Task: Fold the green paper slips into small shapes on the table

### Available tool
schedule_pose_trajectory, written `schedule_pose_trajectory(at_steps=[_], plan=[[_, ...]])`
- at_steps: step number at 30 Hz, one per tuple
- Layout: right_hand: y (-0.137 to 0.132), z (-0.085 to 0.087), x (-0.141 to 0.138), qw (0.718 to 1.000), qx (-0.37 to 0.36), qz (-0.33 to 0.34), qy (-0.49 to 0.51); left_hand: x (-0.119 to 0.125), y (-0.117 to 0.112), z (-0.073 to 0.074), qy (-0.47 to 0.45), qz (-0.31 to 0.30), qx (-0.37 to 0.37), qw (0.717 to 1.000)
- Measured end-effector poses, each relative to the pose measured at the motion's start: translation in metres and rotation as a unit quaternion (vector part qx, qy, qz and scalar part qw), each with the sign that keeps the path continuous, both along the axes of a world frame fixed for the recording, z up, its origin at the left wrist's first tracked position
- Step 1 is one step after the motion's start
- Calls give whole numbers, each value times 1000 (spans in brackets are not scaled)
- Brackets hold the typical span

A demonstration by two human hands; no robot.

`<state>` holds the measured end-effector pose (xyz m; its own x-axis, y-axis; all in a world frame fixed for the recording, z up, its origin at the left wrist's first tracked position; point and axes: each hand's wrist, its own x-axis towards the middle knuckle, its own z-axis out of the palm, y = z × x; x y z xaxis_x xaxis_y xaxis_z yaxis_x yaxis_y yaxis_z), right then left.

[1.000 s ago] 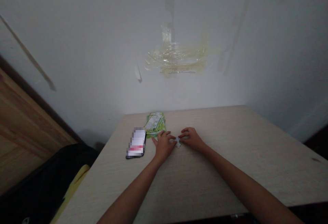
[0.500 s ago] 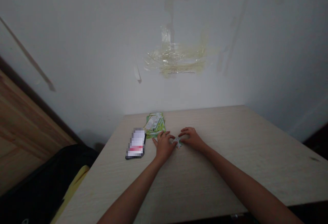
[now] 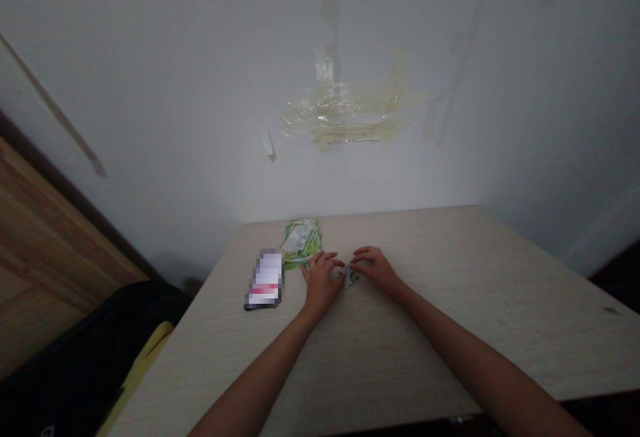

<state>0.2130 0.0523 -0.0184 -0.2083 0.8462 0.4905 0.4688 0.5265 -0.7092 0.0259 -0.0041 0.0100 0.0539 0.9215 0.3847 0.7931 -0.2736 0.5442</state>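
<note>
A small, crumpled-looking printed piece (image 3: 351,278), pale with dark green patches, is between my two hands just above or on the tabletop. My left hand (image 3: 323,284) grips its left side between thumb and fingers, the other fingers bent over. From the right, my right hand (image 3: 377,270) pinches its upper edge with thumb and index finger. What exactly the piece is, I cannot make out. Just beyond my left hand lies a loose pile of green and white printed packets or cards (image 3: 303,237). Left of that hand is a phone-like slab (image 3: 267,280), its face pixelated.
The pale wooden table (image 3: 450,257) meets a grey wall (image 3: 175,90) bearing old tape (image 3: 350,114). On the left, below the table's edge, are a black bag-like item (image 3: 90,357), yellow cloth (image 3: 140,370) and a wooden panel (image 3: 45,244).
The small piece has shifted and turned slightly between my fingers, showing a darker side. My right fingertips have risen a little. The pile and the slab stay put.
</note>
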Motion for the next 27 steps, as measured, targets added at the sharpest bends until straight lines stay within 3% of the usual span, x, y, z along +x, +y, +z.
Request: schedule_pose_trajectory(at_steps=[8,18,27], plan=[[-3,3,2,1000,2,-3,-16,0,1,-2,-2,-9,8,1000],[-2,2,2,998,9,-19,-67,1,1,1,9,34,-28,999],[-3,1,3,999,10,-21,-31,0,1,4,-6,57,-9,998]])
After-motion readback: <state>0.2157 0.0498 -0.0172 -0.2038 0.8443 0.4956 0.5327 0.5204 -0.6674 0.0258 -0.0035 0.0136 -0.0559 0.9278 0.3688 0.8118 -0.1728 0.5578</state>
